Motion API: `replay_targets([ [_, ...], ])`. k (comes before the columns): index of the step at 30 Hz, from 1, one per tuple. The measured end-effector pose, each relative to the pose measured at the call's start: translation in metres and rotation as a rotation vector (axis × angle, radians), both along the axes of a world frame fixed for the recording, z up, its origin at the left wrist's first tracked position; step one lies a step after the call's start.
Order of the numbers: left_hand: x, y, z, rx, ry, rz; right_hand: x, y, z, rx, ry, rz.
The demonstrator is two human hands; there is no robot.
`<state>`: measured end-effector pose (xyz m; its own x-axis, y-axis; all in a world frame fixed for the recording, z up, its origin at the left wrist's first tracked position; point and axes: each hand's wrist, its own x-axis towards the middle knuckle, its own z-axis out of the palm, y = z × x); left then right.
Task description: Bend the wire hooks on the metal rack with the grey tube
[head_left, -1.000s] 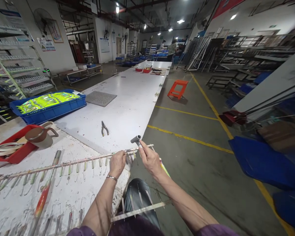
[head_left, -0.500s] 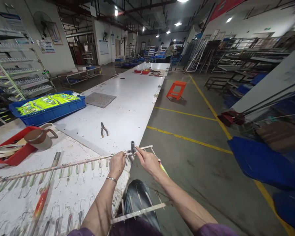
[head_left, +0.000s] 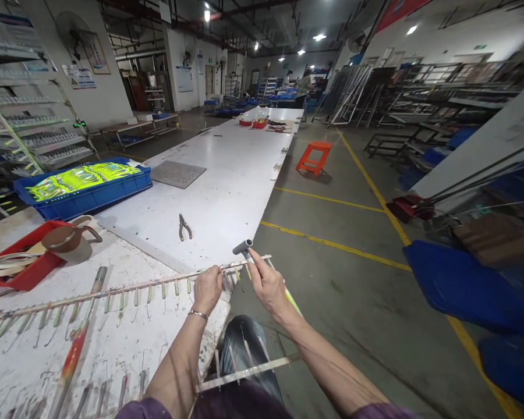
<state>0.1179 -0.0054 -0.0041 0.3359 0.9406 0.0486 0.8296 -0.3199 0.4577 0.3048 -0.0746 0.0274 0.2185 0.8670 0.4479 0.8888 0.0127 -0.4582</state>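
Note:
My right hand (head_left: 265, 283) is wrapped round the handle of a small hammer (head_left: 243, 247) with a hollow, tube-like metal head. The head is tilted, just above a long narrow strip (head_left: 144, 284). My left hand (head_left: 208, 289), a bracelet at its wrist, is closed on that strip near its right end; whatever else its fingertips pinch is hidden. Short greenish pieces with wire hooks hang along the strip. Under it on the worktable lies a long red-and-grey rod (head_left: 76, 352). Pliers (head_left: 184, 227) lie beyond my hands.
A blue crate (head_left: 87, 195) of bright yellow items stands at the left. Near it are a red tray (head_left: 30, 279), a brown-and-white mug (head_left: 67, 244) and a grey plate (head_left: 178, 174). An orange stool (head_left: 314, 157) stands right of the long white table (head_left: 218, 163). A lower strip (head_left: 248, 372) crosses my lap.
My right hand has lifted slightly and moved right, tipping the hammer head from upright to slanted, off the strip. My left hand stays almost in place.

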Motion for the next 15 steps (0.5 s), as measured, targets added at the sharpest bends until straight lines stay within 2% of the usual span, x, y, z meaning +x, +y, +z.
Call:
replay_targets([
  [4, 0.0001, -0.0003, 0.0017, -0.016, 0.011, -0.001, -0.0032, 0.0015, 0.0009, -0.251, -0.070, 0.021],
  [6, -0.0002, -0.0004, 0.0019, -0.009, 0.002, -0.001, -0.0018, 0.0019, 0.0020, -0.230, -0.036, 0.038],
  [9, -0.0004, -0.0007, 0.0014, 0.006, -0.010, 0.004, -0.0002, 0.0030, 0.0022, -0.035, 0.065, 0.023],
  [10, -0.0003, -0.0009, 0.0012, 0.008, -0.011, 0.006, -0.0007, 0.0037, 0.0011, -0.016, 0.072, 0.016],
  [15, -0.0015, -0.0010, -0.0020, 0.007, -0.048, -0.011, -0.0025, 0.0022, -0.0055, -0.241, 0.017, 0.021],
])
